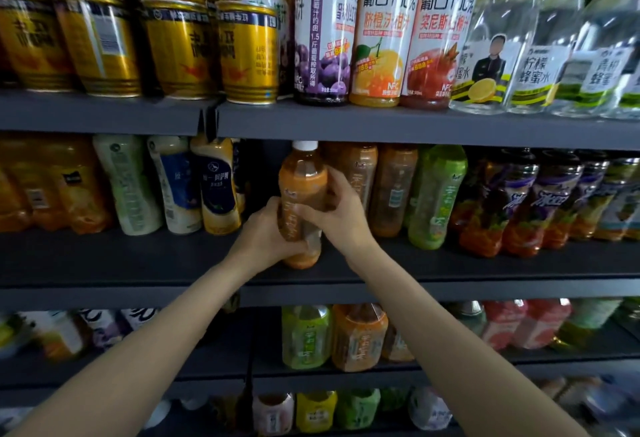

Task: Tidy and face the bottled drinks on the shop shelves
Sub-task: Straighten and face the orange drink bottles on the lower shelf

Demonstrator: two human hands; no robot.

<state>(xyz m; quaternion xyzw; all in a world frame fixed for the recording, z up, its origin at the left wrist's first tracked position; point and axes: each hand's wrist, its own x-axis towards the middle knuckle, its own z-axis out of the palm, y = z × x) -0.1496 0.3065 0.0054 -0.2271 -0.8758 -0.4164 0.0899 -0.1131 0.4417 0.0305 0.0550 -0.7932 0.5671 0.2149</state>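
An orange tea bottle [302, 204] is gripped in both hands at the front edge of the middle shelf [485, 265], just left of the row of like bottles [394, 191] and in front of a dark gap in the stock. The left hand [265, 232] is wrapped round the lower body, fingers curled behind it; the right hand [341, 213] is closed on the label from the right, thumb across the front. The bottle is seen leaning slightly, its white cap tipped a little to the right, and its base appears to be touching the shelf or just above it (which of the two cannot be told).

The step in hand is judged to be turning and seating this bottle so that its label faces out. It would be done well if the base were set flat first, then the body rotated between the palms until the printed characters are square to the aisle, as on the green bottle [437, 194] further right. The grip should be kept low and light, since a soft plastic wall is likely to dent under a squeeze. The bottle is best lined up with the front edge, in step with its neighbours, and the gap behind filled from the back stock. Care is called for near the cream bottle [217, 187] to the left, which could be knocked by the left wrist.
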